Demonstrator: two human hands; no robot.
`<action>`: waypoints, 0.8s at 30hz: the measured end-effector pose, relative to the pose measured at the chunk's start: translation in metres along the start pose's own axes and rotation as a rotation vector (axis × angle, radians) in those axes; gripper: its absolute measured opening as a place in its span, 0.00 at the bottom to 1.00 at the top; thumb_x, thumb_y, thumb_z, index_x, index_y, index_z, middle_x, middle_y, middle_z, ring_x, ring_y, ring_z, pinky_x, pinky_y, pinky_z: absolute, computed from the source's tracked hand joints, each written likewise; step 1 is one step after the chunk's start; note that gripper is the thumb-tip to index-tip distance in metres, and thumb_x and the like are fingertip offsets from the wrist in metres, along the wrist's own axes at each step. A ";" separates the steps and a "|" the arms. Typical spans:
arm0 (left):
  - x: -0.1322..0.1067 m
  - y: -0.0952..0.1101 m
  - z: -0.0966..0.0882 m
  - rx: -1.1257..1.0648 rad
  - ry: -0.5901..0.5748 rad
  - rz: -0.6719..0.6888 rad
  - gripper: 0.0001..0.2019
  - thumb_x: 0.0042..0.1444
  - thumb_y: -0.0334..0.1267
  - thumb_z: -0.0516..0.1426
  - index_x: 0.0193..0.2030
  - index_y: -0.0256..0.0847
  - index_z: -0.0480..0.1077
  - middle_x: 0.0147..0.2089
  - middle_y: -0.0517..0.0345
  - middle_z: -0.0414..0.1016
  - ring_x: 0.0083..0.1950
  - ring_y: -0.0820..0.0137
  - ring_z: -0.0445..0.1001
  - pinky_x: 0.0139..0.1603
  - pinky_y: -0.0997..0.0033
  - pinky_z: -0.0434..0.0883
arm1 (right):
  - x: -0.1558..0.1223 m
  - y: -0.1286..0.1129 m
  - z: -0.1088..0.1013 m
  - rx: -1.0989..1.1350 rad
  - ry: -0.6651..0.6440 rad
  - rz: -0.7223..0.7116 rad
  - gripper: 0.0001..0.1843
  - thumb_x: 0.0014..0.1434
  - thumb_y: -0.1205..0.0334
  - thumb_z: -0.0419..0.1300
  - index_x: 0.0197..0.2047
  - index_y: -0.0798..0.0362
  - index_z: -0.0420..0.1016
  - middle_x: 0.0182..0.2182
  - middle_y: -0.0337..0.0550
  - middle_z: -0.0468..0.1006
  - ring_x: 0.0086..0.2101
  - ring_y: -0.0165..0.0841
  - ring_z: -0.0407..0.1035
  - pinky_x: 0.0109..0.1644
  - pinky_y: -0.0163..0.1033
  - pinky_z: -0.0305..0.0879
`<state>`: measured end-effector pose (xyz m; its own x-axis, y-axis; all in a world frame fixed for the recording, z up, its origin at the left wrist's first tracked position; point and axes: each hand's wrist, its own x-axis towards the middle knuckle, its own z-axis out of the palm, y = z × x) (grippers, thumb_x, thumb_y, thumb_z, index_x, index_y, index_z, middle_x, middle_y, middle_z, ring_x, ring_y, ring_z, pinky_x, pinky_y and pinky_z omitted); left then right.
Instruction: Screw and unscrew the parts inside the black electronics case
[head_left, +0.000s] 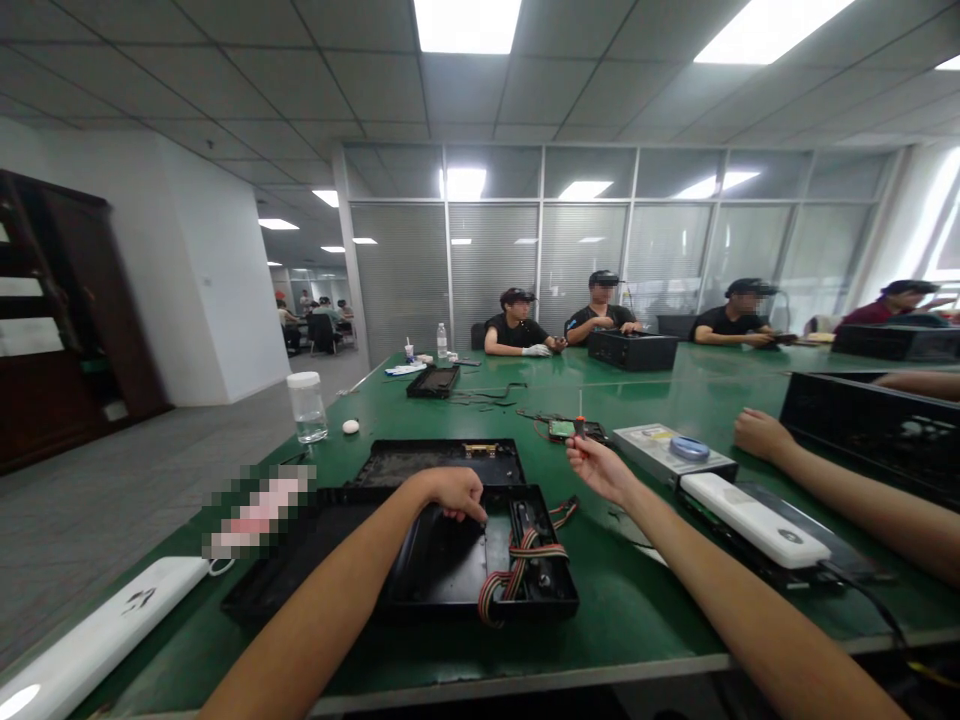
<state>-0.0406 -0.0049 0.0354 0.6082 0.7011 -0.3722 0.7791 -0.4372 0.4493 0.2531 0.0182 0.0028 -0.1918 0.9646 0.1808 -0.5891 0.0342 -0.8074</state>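
An open black device case lies on the green table in front of me, with a striped ribbon cable looped over its right part. My left hand rests curled on the case's inner edge, fingers bent down onto it. My right hand is raised to the right of the case and pinches a small screwdriver with a red handle, held upright. A second black case panel lies just behind the first.
A clear water bottle stands at the left. A white power bank and a silver drive lie to the right, near another person's hand. Several people sit at the table's far side with black cases.
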 end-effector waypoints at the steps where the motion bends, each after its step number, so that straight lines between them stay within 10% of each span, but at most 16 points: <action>1: -0.002 0.003 -0.002 0.041 0.039 0.017 0.15 0.48 0.47 0.56 0.23 0.36 0.65 0.18 0.63 0.67 0.17 0.78 0.62 0.21 0.78 0.62 | -0.004 -0.001 0.008 -0.087 -0.026 -0.029 0.07 0.52 0.65 0.58 0.27 0.54 0.62 0.21 0.33 0.65 0.18 0.20 0.58 0.18 0.25 0.58; 5: -0.009 0.011 -0.017 0.226 0.270 0.132 0.16 0.56 0.47 0.49 0.28 0.36 0.68 0.22 0.60 0.70 0.23 0.75 0.67 0.26 0.78 0.62 | -0.045 -0.003 0.051 -0.797 -0.184 -0.183 0.19 0.57 0.51 0.49 0.20 0.54 0.60 0.14 0.32 0.58 0.15 0.23 0.52 0.18 0.30 0.52; 8: -0.012 0.007 -0.029 0.394 0.447 0.130 0.14 0.53 0.44 0.52 0.41 0.38 0.68 0.32 0.56 0.73 0.32 0.71 0.70 0.32 0.77 0.63 | -0.104 0.001 0.086 -1.397 -0.545 -0.324 0.12 0.55 0.56 0.52 0.26 0.54 0.68 0.24 0.40 0.70 0.26 0.28 0.64 0.30 0.33 0.57; 12: -0.011 -0.012 -0.033 0.497 0.376 0.081 0.17 0.50 0.44 0.55 0.45 0.39 0.69 0.38 0.55 0.73 0.35 0.70 0.70 0.33 0.77 0.62 | -0.172 0.012 0.098 -1.937 -0.628 -0.375 0.07 0.48 0.62 0.58 0.33 0.52 0.67 0.31 0.40 0.72 0.28 0.32 0.66 0.29 0.35 0.52; 18: 0.003 -0.046 -0.024 0.372 0.221 0.092 0.11 0.52 0.42 0.54 0.35 0.38 0.73 0.32 0.59 0.75 0.31 0.75 0.70 0.29 0.82 0.61 | -0.189 0.012 0.072 -2.046 -0.580 -0.401 0.07 0.47 0.69 0.56 0.33 0.49 0.65 0.31 0.36 0.72 0.28 0.31 0.65 0.27 0.36 0.46; 24: 0.005 -0.034 -0.023 0.622 0.240 0.192 0.06 0.44 0.29 0.57 0.30 0.40 0.72 0.28 0.62 0.73 0.29 0.74 0.68 0.27 0.80 0.60 | -0.190 0.021 0.071 -2.034 -0.456 -0.385 0.06 0.47 0.69 0.56 0.31 0.50 0.65 0.31 0.36 0.70 0.27 0.30 0.63 0.27 0.36 0.45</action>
<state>-0.0673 0.0268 0.0369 0.7496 0.6526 -0.1103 0.6469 -0.7576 -0.0869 0.2216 -0.1831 -0.0086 -0.6144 0.7367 0.2824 0.7721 0.6351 0.0229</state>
